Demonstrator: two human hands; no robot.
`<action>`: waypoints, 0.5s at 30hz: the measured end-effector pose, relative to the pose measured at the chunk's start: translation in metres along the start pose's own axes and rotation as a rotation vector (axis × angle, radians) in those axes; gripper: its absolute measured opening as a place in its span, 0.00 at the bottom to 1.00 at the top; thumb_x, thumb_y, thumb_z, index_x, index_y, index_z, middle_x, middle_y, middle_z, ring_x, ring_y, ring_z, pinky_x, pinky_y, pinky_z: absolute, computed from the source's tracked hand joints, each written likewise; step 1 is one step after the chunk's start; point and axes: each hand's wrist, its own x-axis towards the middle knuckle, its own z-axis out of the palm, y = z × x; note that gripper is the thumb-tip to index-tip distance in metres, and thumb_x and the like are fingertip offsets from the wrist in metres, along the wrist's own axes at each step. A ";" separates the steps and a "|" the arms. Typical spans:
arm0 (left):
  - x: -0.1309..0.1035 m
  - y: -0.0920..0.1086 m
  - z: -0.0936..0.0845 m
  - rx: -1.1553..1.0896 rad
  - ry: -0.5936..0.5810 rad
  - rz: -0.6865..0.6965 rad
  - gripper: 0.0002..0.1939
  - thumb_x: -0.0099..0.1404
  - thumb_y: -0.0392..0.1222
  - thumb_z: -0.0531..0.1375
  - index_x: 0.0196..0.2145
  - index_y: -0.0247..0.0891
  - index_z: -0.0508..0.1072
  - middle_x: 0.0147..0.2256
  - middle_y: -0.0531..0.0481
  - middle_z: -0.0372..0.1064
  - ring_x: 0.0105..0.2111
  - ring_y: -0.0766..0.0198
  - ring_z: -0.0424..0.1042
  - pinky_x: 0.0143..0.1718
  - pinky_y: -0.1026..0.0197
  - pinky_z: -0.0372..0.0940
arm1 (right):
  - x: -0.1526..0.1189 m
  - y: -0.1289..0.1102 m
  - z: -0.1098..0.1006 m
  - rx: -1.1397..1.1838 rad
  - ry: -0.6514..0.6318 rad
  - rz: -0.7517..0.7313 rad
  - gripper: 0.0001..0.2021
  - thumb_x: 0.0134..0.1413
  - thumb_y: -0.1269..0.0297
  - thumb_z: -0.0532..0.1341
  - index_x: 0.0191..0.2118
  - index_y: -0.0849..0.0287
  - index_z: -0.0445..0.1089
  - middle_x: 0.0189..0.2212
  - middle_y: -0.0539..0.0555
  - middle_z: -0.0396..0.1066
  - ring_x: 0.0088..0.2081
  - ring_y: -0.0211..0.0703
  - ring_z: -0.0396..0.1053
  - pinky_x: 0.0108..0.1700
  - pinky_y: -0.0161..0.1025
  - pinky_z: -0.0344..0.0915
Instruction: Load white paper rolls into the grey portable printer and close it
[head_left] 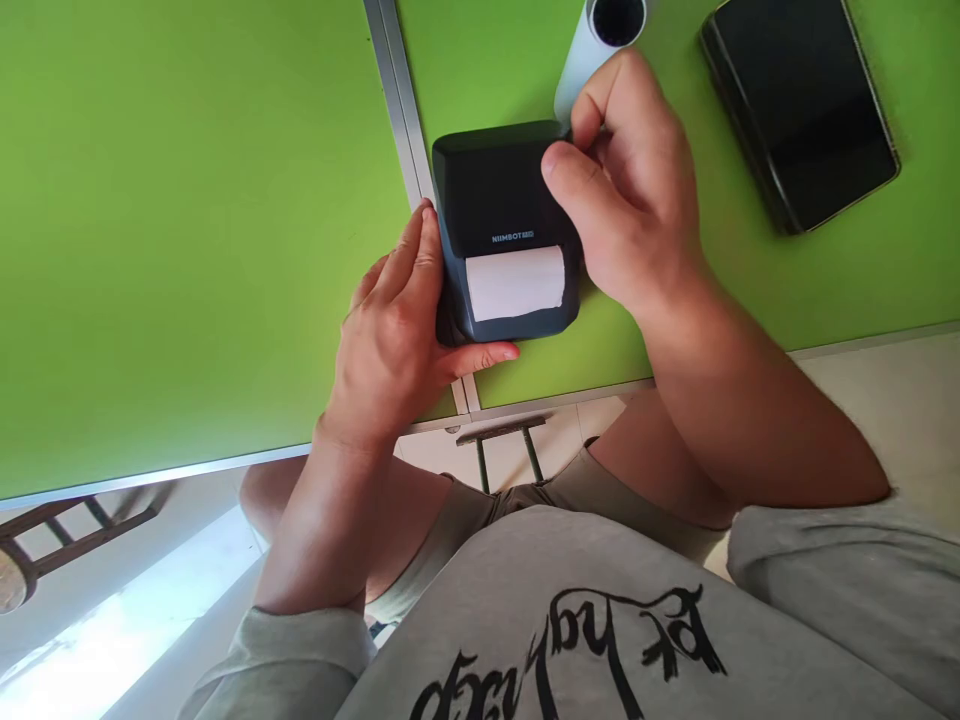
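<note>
One grey shirt (570,560) lies nearest, two hands (394,325) (649,200) touching one black printer (491,190).

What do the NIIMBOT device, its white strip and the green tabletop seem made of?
NIIMBOT device: probably matte plastic, judging by its smooth, softly shaded casing.
White strip: looks like matte paper, thin with a slightly uneven edge.
Green tabletop: perhaps laminate or painted board, smooth with a faint sheen.
</note>
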 end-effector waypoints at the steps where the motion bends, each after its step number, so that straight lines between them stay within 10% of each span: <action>1: 0.000 0.000 0.000 -0.004 0.000 0.004 0.65 0.51 0.86 0.58 0.77 0.52 0.48 0.74 0.42 0.52 0.70 0.33 0.61 0.69 0.30 0.62 | 0.000 0.000 0.000 0.023 0.003 0.001 0.13 0.58 0.59 0.58 0.32 0.53 0.49 0.24 0.48 0.49 0.28 0.38 0.48 0.33 0.39 0.50; 15: 0.000 -0.006 0.005 -0.047 0.041 0.017 0.63 0.52 0.86 0.58 0.75 0.51 0.52 0.74 0.41 0.52 0.70 0.34 0.61 0.70 0.34 0.59 | -0.002 0.005 0.003 0.032 0.028 0.021 0.15 0.55 0.58 0.61 0.34 0.53 0.50 0.21 0.44 0.46 0.26 0.37 0.45 0.34 0.40 0.47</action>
